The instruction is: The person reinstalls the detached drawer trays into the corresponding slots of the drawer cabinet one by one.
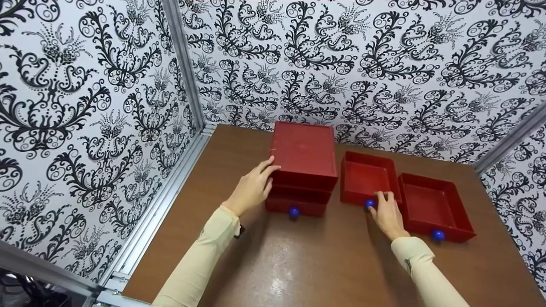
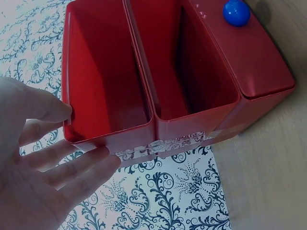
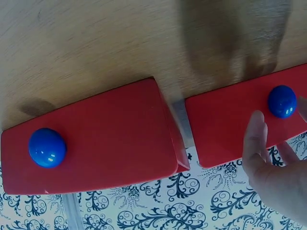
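My left hand (image 1: pixel 251 187) touches the upper left front corner of a red cabinet (image 1: pixel 303 147). In the left wrist view, the thumb of that hand (image 2: pixel 36 158) is at the front edge, with fairly straight fingers along the side wall. Two open slots show above a bottom drawer front (image 2: pixel 252 62) with a blue knob (image 2: pixel 236 13). My right hand (image 1: pixel 387 215) is at the front of the nearer-to-cabinet red tray (image 1: pixel 367 178). In the right wrist view, the thumb and fingers of that hand (image 3: pixel 278 177) stand spread around its blue knob (image 3: pixel 282 101), with a gap beside it.
A second red tray (image 1: pixel 431 204) with a blue knob (image 1: pixel 438 235) lies at the right on the brown table (image 1: pixel 277 264). Patterned walls (image 1: pixel 324 64) and metal rails (image 1: pixel 183 64) stand behind and at the left.
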`<state>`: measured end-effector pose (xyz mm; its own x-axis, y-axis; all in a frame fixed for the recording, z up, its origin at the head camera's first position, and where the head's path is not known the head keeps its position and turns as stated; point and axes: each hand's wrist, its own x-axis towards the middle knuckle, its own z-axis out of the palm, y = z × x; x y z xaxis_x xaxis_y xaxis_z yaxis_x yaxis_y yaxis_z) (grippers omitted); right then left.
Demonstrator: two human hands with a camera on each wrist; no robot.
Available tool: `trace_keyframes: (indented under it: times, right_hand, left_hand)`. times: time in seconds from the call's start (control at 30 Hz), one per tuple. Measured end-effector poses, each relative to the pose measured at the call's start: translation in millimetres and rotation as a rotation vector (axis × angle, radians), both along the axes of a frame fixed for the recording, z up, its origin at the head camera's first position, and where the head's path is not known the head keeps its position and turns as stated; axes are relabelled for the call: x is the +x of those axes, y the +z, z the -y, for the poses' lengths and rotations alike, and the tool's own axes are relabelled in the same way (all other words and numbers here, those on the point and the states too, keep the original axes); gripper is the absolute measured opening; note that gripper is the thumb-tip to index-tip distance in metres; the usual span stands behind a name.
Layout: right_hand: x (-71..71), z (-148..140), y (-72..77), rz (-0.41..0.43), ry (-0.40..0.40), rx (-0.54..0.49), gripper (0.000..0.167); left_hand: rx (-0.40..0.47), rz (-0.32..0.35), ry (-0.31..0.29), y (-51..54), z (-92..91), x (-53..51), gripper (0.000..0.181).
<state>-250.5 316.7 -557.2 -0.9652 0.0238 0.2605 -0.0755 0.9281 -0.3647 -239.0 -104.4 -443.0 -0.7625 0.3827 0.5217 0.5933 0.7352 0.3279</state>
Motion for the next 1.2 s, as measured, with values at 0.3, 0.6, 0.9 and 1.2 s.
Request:
trace_keyframes:
  times: [0.3,0.6,0.9,1.2]
  right_hand:
    - [-4.8,1,-6.7,-0.040,0.003,0.032,0.040]
    - [-7.4,-1,-12.0,-0.063,0.033,0.032,0.048]
    - [-3.0,-6,-18.2,-0.112,0.050,0.019,0.045]
    - [1.7,-3,-18.3,-0.193,0.088,0.017,0.045]
  left_hand:
    - [-0.011,0.019,-0.002,1.4,-0.9,1.2,0.038]
    - [-0.001,0.014,0.004,1.5,-1.0,1.9,0.039]
    - [-0.024,0.022,-0.002,0.0,-2.8,1.6,0.040]
    - [-0.001,0.034,0.005,-0.8,0.5,0.8,0.040]
